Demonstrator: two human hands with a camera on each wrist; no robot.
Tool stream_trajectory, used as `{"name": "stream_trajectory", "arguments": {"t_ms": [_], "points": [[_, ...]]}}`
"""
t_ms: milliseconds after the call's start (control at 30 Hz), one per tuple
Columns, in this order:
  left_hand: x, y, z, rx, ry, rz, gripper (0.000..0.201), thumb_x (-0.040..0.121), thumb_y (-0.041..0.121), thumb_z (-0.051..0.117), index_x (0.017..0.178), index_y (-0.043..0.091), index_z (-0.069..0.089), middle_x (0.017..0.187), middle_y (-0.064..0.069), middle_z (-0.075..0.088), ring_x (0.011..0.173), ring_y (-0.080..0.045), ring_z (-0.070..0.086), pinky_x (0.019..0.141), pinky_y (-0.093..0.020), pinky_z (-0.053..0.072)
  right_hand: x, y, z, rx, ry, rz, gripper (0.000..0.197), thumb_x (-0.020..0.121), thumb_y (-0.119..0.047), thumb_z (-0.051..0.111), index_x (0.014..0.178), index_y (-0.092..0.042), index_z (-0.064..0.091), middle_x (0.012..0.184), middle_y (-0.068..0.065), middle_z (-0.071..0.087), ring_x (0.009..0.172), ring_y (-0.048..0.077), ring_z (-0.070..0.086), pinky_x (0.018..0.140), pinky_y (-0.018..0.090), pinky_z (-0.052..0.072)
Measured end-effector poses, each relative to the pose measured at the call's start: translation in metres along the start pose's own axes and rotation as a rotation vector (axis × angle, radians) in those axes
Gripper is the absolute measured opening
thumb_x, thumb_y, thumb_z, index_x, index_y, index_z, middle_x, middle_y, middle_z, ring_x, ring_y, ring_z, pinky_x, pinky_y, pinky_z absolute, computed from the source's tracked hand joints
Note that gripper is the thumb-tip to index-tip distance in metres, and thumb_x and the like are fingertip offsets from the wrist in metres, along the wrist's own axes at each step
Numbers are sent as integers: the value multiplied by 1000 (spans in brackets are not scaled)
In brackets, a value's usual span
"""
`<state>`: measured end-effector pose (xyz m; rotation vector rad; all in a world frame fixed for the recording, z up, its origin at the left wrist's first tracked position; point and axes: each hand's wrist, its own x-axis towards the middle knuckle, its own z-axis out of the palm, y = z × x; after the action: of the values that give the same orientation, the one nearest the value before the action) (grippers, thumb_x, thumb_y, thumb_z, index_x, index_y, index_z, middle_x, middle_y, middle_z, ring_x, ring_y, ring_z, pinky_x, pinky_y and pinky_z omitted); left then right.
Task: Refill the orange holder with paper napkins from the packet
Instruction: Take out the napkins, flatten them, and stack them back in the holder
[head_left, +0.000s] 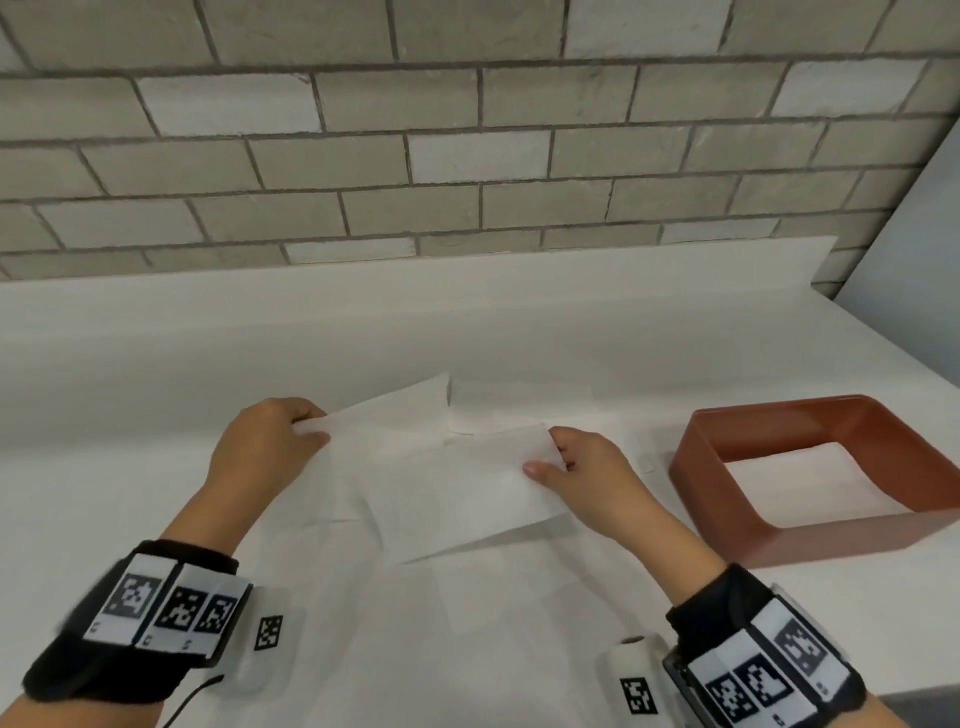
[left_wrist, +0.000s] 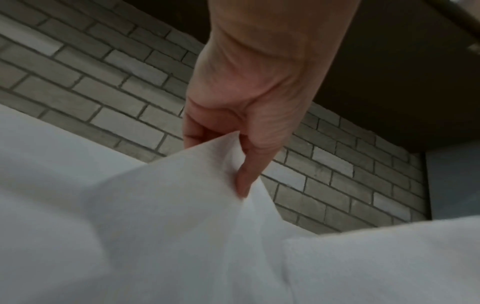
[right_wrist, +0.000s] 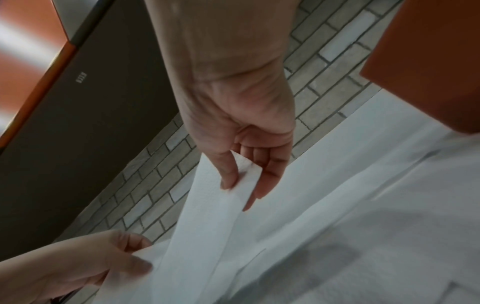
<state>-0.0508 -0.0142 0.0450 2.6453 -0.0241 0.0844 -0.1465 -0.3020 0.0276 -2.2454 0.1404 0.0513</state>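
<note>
A white paper napkin (head_left: 457, 483) is lifted a little off the white counter between both hands. My left hand (head_left: 306, 423) pinches its left corner between thumb and fingers; the left wrist view shows this hand (left_wrist: 240, 164) with the paper (left_wrist: 182, 205) folded round its thumb. My right hand (head_left: 545, 457) pinches the right corner, and the right wrist view shows that pinch (right_wrist: 241, 181) on the napkin (right_wrist: 207, 216). The orange holder (head_left: 779, 540), a square open frame, stands to the right of my right hand. No packet is in view.
More white napkins (head_left: 519, 405) lie flat and spread on the counter (head_left: 156, 364) under and behind the hands. A grey brick wall (head_left: 415, 156) backs the counter. The counter's right edge runs behind the holder.
</note>
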Motion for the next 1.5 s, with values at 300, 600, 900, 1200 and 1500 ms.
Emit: {"name": "stream_trajectory", "arguments": {"t_ms": [300,600,900,1200,1500], "points": [[7,-3,22,18,-241,-230,39,87,26,64,117,1,63,118,-15,63,103,-30,59,83,-30,42,-8,27,-9,-40,-65,76,9,88,-26,62,91,-18,63,94,-1,69,88,19,64,78,31,50],[-11,21,3,69,75,-91,24,84,26,68,102,10,70,101,-12,69,91,-31,62,72,-29,42,-12,34,-40,40,150,28,26,87,-32,64,101,-11,62,107,-1,67,100,16,62,88,30,48],[-20,75,-25,-204,411,259,24,90,14,60,108,1,68,109,-14,69,103,-21,64,89,-11,38,-61,56,-165,200,483,76,14,88,-18,65,100,-20,69,88,-6,72,63,0,66,55,11,50],[-33,149,-6,-663,16,215,25,87,17,63,65,27,71,51,11,65,55,-10,55,53,-19,45,-63,137,-234,-75,326,415,23,87,-16,65,66,-19,58,71,-2,58,65,15,53,58,25,37],[-45,195,51,-867,-266,47,13,85,11,66,74,16,72,63,3,72,53,-6,66,51,-17,54,-37,161,-223,-476,101,478,35,88,-26,61,118,-8,59,118,10,63,108,27,59,84,28,43]]}}
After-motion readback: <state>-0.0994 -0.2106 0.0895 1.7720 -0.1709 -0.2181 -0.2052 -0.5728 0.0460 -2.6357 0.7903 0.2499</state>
